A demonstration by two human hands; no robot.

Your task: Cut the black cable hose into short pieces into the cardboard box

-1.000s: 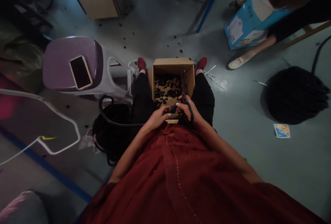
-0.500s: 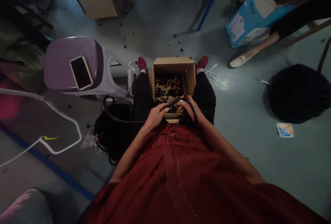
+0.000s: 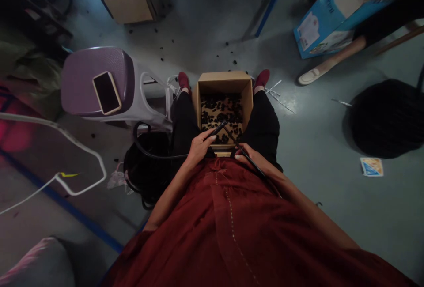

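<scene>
My left hand (image 3: 198, 145) is closed round a black cable or tube (image 3: 160, 156). Its end sticks out past my fingers, over the near part of an open cardboard box (image 3: 225, 76). The rest of it loops off to the left. In my right hand (image 3: 251, 156) is a long, thin dark tool (image 3: 259, 170), whose exact kind I cannot make out. The tool's tip lies close to the tube's end; whether they touch is unclear. Its other end runs back along my right forearm. Several short black pieces (image 3: 208, 117) are scattered over the box bottom.
A phone (image 3: 107, 93) lies on a purple-topped stool (image 3: 77, 75) at left. Beneath it, a black coil (image 3: 149, 176) sits on the floor. Right are a blue carton (image 3: 319, 24), another person's foot (image 3: 309, 76) and a large black bundle (image 3: 386, 117). Black bits dot the floor.
My right hand has moved a little down and right. The tool in it has swung from roughly upright to a slant, with its tip now toward the tube's end.
</scene>
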